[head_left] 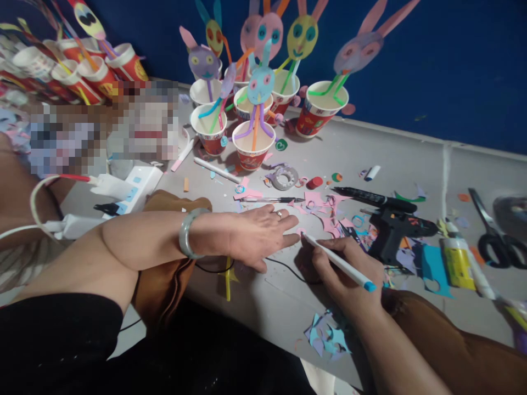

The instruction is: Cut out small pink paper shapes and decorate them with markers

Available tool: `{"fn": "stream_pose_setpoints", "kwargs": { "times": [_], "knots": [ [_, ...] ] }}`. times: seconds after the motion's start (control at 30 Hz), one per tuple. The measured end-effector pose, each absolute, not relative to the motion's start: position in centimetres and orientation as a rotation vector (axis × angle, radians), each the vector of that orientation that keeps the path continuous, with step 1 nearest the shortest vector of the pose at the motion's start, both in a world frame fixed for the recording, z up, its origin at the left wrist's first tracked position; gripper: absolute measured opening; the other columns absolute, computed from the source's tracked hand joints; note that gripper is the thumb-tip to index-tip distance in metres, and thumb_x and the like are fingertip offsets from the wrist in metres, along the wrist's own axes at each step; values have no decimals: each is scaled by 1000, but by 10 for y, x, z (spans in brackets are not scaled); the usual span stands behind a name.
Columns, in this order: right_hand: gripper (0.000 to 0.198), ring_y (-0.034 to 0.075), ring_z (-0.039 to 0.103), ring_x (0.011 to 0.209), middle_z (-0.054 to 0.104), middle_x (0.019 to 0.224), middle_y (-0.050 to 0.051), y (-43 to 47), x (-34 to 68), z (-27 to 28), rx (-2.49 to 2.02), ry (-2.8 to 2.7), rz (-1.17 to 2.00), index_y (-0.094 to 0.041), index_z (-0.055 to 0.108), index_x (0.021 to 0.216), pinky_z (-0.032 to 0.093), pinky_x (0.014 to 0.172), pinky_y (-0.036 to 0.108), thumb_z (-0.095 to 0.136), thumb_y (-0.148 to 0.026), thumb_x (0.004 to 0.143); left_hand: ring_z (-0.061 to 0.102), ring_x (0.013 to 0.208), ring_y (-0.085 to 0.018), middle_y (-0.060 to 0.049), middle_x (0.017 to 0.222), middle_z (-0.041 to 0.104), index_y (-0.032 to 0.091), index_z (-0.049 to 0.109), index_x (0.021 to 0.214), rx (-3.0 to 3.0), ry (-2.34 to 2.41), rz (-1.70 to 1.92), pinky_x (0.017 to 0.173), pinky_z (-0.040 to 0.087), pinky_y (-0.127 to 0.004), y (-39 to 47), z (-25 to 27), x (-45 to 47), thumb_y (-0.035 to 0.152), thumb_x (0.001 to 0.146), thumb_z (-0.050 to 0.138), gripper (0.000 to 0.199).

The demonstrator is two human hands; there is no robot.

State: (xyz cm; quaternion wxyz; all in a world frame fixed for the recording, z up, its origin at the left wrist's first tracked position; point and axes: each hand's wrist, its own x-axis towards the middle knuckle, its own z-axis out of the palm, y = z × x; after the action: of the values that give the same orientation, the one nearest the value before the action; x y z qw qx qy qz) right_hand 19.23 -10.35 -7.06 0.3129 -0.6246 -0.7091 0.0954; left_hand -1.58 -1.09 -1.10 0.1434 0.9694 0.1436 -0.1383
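Observation:
My left hand (257,236) lies palm down on the table with its fingers stretched out; a ring and a jade-like bangle (187,233) are on that arm. Its index fingertip reaches a tiny pink paper disc (302,232). In my right hand (349,269) is a white marker pen (341,262) with a blue end, its tip down at that disc. Pink paper scraps (325,206) lie just beyond my fingers, beside a ballpoint pen (269,199). A black marker (374,199) and a black glue gun (395,230) rest right of them.
Paper cups (253,156) with rabbit-like paper figures stand at the back. A tape roll (285,178) lies before them. Glue bottle (459,263) and scissors (492,241) are at right. Blue scraps (327,334) lie near the front edge, a power strip (138,189) at left. Another person's arm (24,203) shows far left.

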Motion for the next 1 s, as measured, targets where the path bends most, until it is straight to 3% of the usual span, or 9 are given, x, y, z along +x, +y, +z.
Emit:
{"fn": "stream_pose_setpoints", "kwargs": {
  "times": [1.0],
  "knots": [
    [14, 13, 62, 51, 68, 62, -1, -103, 192, -71, -1644, -1881, 182, -22, 61, 78, 43, 50, 24, 59, -31, 87, 50, 124, -33, -18, 140, 49, 15, 49, 136, 2823, 419, -414, 104, 36, -43, -12, -9, -17, 44, 75, 74, 72]
  ]
}}
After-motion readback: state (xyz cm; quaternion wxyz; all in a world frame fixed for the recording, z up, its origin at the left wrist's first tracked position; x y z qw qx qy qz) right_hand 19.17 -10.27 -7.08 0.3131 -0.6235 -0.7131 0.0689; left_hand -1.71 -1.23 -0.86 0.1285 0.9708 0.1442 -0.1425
